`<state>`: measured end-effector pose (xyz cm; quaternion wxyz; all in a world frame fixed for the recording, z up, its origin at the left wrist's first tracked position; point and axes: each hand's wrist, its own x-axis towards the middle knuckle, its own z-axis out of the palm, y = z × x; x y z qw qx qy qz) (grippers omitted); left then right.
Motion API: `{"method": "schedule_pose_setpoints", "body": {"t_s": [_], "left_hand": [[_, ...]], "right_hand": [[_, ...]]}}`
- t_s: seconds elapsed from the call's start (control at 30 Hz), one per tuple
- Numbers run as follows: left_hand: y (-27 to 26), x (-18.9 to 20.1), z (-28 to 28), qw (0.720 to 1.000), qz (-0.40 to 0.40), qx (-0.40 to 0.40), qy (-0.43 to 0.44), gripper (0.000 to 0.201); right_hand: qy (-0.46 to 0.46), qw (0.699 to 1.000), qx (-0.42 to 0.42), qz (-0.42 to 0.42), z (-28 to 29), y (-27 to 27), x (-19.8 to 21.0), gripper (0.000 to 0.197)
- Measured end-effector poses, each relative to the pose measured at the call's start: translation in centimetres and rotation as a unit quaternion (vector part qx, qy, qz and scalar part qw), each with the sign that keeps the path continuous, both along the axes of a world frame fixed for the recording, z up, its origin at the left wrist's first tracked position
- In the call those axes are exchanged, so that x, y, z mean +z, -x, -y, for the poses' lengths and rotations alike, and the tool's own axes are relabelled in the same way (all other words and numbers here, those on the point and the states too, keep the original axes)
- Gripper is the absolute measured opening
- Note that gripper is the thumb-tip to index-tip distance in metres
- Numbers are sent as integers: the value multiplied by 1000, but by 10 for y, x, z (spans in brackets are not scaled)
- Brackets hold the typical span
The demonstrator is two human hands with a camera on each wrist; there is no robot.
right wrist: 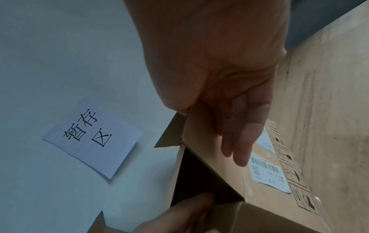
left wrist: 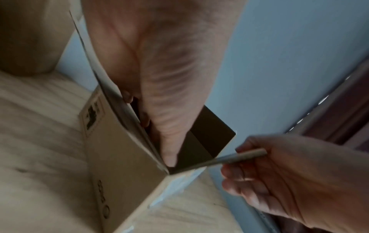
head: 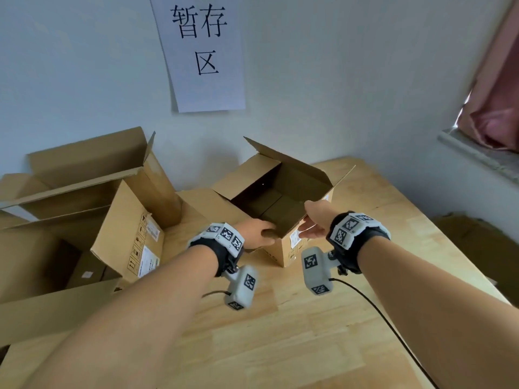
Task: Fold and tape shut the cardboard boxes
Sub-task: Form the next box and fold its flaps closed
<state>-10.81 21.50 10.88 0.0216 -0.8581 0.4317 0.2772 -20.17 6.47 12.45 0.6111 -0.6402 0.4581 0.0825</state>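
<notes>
A small open cardboard box (head: 295, 181) stands on the wooden table (head: 280, 327), its top flaps up and its inside dark and bare. My left hand (head: 259, 234) grips the near left wall; in the left wrist view the thumb (left wrist: 169, 149) reaches inside the box (left wrist: 119, 173). My right hand (head: 313, 221) pinches the near right flap (right wrist: 207, 151), thumb on the inner side and fingers (right wrist: 241, 141) lying on the outer side above the shipping label (right wrist: 267, 175). Each hand also shows in the other wrist view: right hand (left wrist: 279, 181), left hand (right wrist: 179, 217).
Larger open cardboard boxes (head: 112, 220) crowd the table's left side. A paper sign (head: 205, 51) hangs on the wall behind. A window sill and pink curtain (head: 494, 108) are at the right, with cardboard (head: 471, 242) below. A black cable (head: 379, 313) trails from my right wrist.
</notes>
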Motion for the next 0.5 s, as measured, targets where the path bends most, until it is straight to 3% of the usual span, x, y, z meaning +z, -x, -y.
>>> {"method": "schedule_pose_setpoints", "body": {"t_s": [0.13,0.27,0.33,0.43,0.5], "left_hand": [[-17,20,-31,999,-17,-13,-35,80],[-29,21,-54,981,88,-97,-143,99],[-30,18,-54,979,121,-83,-141,89],[-27,21,-46,988,135,-45,-52,61],[-24,24,-41,991,129,-26,-8,53]], "right_hand": [[18,1000,-22,6,3,1,-4,39],[32,999,-40,14,6,7,-7,39],[39,998,-39,13,6,9,-5,33],[58,998,-27,9,10,14,-3,28],[79,997,-23,13,16,16,-2,27]]}}
